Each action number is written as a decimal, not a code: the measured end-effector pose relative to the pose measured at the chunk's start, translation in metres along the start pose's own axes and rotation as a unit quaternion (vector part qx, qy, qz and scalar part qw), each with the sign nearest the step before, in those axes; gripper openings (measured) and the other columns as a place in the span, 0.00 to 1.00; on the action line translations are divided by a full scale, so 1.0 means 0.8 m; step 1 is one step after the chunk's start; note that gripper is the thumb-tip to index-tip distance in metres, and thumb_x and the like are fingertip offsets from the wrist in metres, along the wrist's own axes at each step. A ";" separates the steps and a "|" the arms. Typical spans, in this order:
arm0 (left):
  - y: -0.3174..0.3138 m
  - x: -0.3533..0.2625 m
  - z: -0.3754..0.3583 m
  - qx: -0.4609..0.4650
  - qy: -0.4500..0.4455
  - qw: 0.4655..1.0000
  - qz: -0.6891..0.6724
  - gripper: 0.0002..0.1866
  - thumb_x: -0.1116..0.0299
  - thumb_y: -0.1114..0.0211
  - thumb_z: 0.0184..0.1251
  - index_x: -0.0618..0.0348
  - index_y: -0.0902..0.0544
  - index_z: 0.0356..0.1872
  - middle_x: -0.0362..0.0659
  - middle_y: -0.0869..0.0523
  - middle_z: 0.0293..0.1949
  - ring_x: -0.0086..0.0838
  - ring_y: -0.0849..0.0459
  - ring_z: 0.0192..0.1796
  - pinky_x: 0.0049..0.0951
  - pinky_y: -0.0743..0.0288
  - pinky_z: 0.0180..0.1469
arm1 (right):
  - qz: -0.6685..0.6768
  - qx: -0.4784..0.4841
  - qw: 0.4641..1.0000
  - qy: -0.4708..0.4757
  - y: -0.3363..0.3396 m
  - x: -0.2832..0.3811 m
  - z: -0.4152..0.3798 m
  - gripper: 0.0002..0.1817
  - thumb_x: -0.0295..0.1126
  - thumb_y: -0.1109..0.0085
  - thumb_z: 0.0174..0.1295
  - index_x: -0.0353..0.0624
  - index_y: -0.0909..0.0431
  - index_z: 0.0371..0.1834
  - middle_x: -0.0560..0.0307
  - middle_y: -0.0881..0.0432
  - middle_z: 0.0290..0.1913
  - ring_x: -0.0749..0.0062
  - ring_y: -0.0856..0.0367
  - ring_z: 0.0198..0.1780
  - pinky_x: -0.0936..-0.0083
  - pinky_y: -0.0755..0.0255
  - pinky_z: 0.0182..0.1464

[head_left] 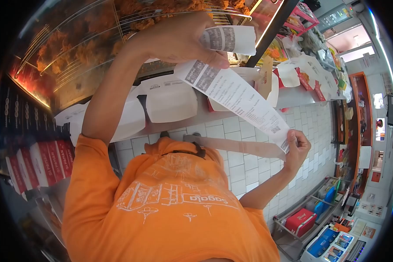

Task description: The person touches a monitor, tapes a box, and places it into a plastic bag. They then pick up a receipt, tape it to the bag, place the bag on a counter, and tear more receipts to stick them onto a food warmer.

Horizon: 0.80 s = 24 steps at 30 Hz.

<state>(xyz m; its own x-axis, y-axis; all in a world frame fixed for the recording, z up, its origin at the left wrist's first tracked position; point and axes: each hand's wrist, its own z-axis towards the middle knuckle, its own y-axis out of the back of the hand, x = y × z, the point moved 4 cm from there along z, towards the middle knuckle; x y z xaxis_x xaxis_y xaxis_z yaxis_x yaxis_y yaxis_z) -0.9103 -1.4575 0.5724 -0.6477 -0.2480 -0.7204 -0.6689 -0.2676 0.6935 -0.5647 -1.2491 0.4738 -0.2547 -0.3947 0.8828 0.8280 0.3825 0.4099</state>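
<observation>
Left hand (179, 39): raised in front of the fried chicken display (96, 43), its grip pinching the upper end of the receipt (240, 98) between thumb and fingers.
Right hand (296, 150): lower, its grip pinching the receipt's bottom end.
Receipt: a long printed paper strip stretched taut between both hands, held in the air above the tabletop's (196, 120) front edge.
Tabletop: carries white open takeaway boxes (170, 102) along its length.
Red boxes (43, 163): stacked beyond one end, apparently folded flat.

Receipt (236, 94) between both hands, above boxes (170, 102) on counter (196, 118).
</observation>
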 end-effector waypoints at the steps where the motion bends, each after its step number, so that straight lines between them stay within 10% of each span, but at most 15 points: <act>1: -0.003 0.007 0.003 0.005 -0.007 1.000 -0.021 0.38 0.53 0.17 0.48 0.73 0.22 0.51 0.49 0.12 0.39 0.29 0.12 0.40 0.26 0.19 0.40 | 0.004 -0.001 1.000 0.002 0.000 -0.001 0.000 0.12 0.35 0.30 0.63 0.36 0.16 0.32 0.63 0.20 0.27 0.82 0.29 0.31 0.82 0.36 0.36; 12: 0.001 0.004 -0.001 0.048 0.000 0.999 -0.020 0.34 0.56 0.21 0.57 0.73 0.24 0.54 0.47 0.13 0.42 0.24 0.14 0.42 0.25 0.21 0.40 | 0.019 0.012 1.000 -0.009 0.002 -0.013 -0.003 0.15 0.38 0.28 0.61 0.35 0.15 0.31 0.63 0.20 0.26 0.81 0.30 0.31 0.80 0.37 0.36; 24: -0.017 0.006 -0.002 -0.175 -0.067 0.956 0.226 0.23 0.63 0.24 0.56 0.64 0.17 0.51 0.50 0.13 0.48 0.37 0.13 0.42 0.31 0.21 0.47 | -0.053 0.037 0.998 0.005 -0.027 0.083 -0.029 0.08 0.30 0.29 0.58 0.34 0.14 0.31 0.60 0.16 0.26 0.82 0.25 0.29 0.81 0.32 0.34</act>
<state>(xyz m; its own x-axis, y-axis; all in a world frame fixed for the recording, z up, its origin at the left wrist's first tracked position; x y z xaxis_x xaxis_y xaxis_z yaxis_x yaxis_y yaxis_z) -0.9038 -1.4567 0.5592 -0.8982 -0.2960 -0.3249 -0.1623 -0.4635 0.8711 -0.5880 -1.3026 0.5181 -0.3331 -0.4449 0.8313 0.7578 0.3983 0.5168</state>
